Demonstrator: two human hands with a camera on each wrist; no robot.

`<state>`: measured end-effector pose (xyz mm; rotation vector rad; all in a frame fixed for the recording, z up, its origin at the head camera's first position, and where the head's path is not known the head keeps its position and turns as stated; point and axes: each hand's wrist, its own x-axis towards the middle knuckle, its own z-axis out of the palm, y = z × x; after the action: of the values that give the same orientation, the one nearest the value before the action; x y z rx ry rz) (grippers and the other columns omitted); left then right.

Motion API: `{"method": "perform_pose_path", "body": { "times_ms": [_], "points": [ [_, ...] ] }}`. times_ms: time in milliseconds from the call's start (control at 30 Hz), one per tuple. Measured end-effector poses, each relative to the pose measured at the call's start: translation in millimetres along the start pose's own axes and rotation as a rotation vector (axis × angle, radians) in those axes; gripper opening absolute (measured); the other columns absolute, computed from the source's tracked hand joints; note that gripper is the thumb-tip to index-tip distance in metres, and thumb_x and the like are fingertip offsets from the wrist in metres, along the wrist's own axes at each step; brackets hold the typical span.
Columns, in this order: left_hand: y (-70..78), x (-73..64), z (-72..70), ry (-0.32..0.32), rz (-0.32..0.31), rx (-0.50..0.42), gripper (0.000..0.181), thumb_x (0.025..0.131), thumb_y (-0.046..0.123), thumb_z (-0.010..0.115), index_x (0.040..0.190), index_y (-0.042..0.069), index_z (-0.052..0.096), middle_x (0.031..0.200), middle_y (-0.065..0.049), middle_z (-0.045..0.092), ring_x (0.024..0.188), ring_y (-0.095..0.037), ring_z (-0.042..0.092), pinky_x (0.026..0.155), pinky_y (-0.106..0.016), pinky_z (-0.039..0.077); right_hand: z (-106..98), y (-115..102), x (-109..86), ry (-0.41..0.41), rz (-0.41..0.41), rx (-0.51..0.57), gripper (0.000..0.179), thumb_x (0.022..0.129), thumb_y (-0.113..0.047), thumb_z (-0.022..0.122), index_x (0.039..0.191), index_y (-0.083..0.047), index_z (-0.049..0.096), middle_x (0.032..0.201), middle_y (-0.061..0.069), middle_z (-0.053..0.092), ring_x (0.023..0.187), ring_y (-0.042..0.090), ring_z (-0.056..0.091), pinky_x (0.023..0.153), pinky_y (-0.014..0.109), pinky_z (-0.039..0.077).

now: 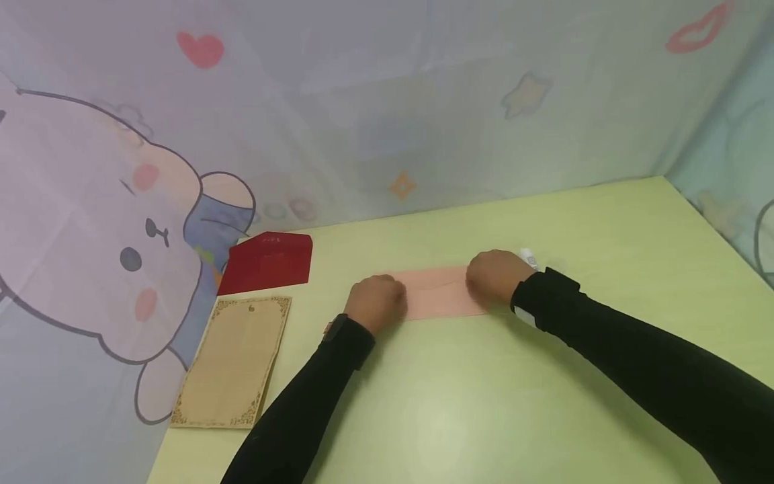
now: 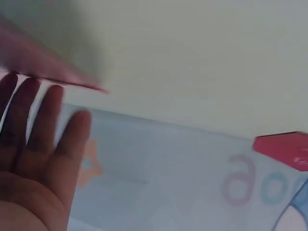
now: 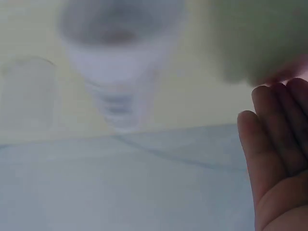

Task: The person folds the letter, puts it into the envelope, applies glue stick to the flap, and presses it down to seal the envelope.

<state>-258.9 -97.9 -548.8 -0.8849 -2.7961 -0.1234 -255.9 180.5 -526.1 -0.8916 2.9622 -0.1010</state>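
A strip of pink paper (image 1: 437, 293) lies crosswise between both hands, a crease or edge line running along it. My left hand (image 1: 375, 304) grips its left end, and in the left wrist view the fingertips meet the raised lower edge of the paper (image 2: 43, 65). At the right end my right hand (image 1: 497, 277) holds the paper, its fingers (image 3: 269, 127) bunched at the edge in the right wrist view. Both thumbs are hidden. Just behind the right hand stands a white glue stick (image 1: 528, 258), seen blurred and uncapped in the right wrist view, with a translucent cap (image 3: 30, 96) beside it.
Toward the table's left edge, a dark red envelope (image 1: 266, 263) lies at the back. In front of it is a tan sheet with ornate corners (image 1: 232, 363). A printed cloth backdrop (image 1: 375, 101) rises behind the pale green table (image 1: 435, 403).
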Motion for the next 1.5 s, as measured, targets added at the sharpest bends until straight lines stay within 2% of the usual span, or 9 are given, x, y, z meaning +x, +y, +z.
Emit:
{"method": "perform_pose_path", "body": {
  "times_ms": [133, 267, 400, 633, 733, 967, 1100, 1267, 1500],
  "points": [
    [26.6, 4.5, -2.9, -0.042, 0.017, 0.036, 0.016, 0.102, 0.013, 0.074, 0.094, 0.018, 0.088, 0.096, 0.002, 0.085, 0.086, -0.018, 0.079, 0.067, -0.037, 0.067, 13, -28, 11.0, 0.048, -0.083, 0.038, 0.026, 0.111, -0.017, 0.061, 0.113, -0.005, 0.084, 0.123, 0.013, 0.085, 0.105, 0.033, 0.083, 0.092, 0.048, 0.07],
    [29.1, 2.0, 18.9, -0.047, 0.026, -0.011, 0.026, 0.102, 0.014, 0.065, 0.081, 0.02, 0.078, 0.075, 0.008, 0.068, 0.068, -0.011, 0.061, 0.058, -0.036, 0.058, 22, -41, 10.0, 0.042, -0.11, 0.076, 0.036, 0.115, -0.023, 0.06, 0.139, -0.005, 0.08, 0.143, 0.013, 0.081, 0.125, 0.037, 0.081, 0.104, 0.051, 0.068],
    [6.2, -5.9, 25.7, -0.017, -0.003, -0.066, 0.032, 0.106, 0.013, 0.061, 0.077, 0.02, 0.074, 0.068, 0.007, 0.056, 0.064, -0.01, 0.045, 0.053, -0.033, 0.043, 15, -28, -0.5, -0.004, -0.05, 0.073, 0.036, 0.114, -0.018, 0.062, 0.142, -0.001, 0.077, 0.147, 0.015, 0.079, 0.132, 0.038, 0.078, 0.112, 0.051, 0.064],
    [-28.8, 1.5, 41.3, -0.051, -0.059, -0.087, 0.024, 0.109, 0.019, 0.067, 0.092, 0.022, 0.084, 0.08, 0.003, 0.078, 0.071, -0.013, 0.069, 0.062, -0.034, 0.057, 3, -6, -9.1, 0.003, 0.009, 0.095, 0.035, 0.113, -0.013, 0.062, 0.139, 0.003, 0.078, 0.146, 0.018, 0.078, 0.132, 0.04, 0.078, 0.112, 0.052, 0.064],
    [-30.6, 5.7, 55.1, -0.071, -0.071, -0.041, 0.031, 0.106, 0.018, 0.062, 0.079, 0.02, 0.076, 0.067, 0.005, 0.061, 0.062, -0.011, 0.049, 0.053, -0.033, 0.046, 5, -7, -7.5, 0.017, 0.014, 0.093, 0.034, 0.113, -0.014, 0.062, 0.138, 0.002, 0.078, 0.145, 0.018, 0.079, 0.131, 0.04, 0.078, 0.112, 0.052, 0.064],
    [2.6, -22.3, 23.3, 0.014, -0.015, 0.044, 0.015, 0.102, 0.013, 0.072, 0.096, 0.012, 0.085, 0.109, -0.003, 0.084, 0.099, -0.024, 0.08, 0.069, -0.043, 0.069, 17, -23, -37.8, 0.224, -0.112, 0.009, 0.013, 0.105, -0.011, 0.076, 0.113, -0.004, 0.083, 0.133, 0.014, 0.083, 0.108, 0.033, 0.084, 0.09, 0.043, 0.07],
    [19.8, -39.7, 3.0, -0.001, -0.024, -0.039, 0.017, 0.102, 0.011, 0.068, 0.089, 0.011, 0.079, 0.099, -0.002, 0.081, 0.091, -0.022, 0.078, 0.064, -0.042, 0.067, 15, -31, -51.8, 0.216, -0.131, 0.001, 0.01, 0.103, -0.013, 0.078, 0.094, -0.012, 0.073, 0.124, 0.01, 0.086, 0.096, 0.03, 0.083, 0.081, 0.041, 0.069],
    [17.9, -37.2, 24.9, -0.057, -0.038, 0.01, 0.025, 0.102, 0.022, 0.07, 0.078, 0.015, 0.069, 0.103, -0.001, 0.085, 0.08, -0.022, 0.075, 0.051, -0.044, 0.055, 14, -33, -51.2, 0.171, -0.125, -0.049, 0.013, 0.102, -0.019, 0.083, 0.097, -0.011, 0.074, 0.126, 0.009, 0.085, 0.1, 0.031, 0.083, 0.083, 0.043, 0.069],
    [-7.3, -5.8, 69.7, -0.126, -0.106, 0.064, 0.039, 0.106, 0.055, 0.073, 0.098, 0.019, 0.082, 0.108, 0.001, 0.083, 0.087, -0.023, 0.079, 0.061, -0.04, 0.063, 14, -28, -26.1, 0.057, -0.017, -0.054, 0.035, 0.107, -0.031, 0.078, 0.121, 0.001, 0.079, 0.138, 0.017, 0.081, 0.115, 0.037, 0.082, 0.093, 0.05, 0.07]
  ]
}}
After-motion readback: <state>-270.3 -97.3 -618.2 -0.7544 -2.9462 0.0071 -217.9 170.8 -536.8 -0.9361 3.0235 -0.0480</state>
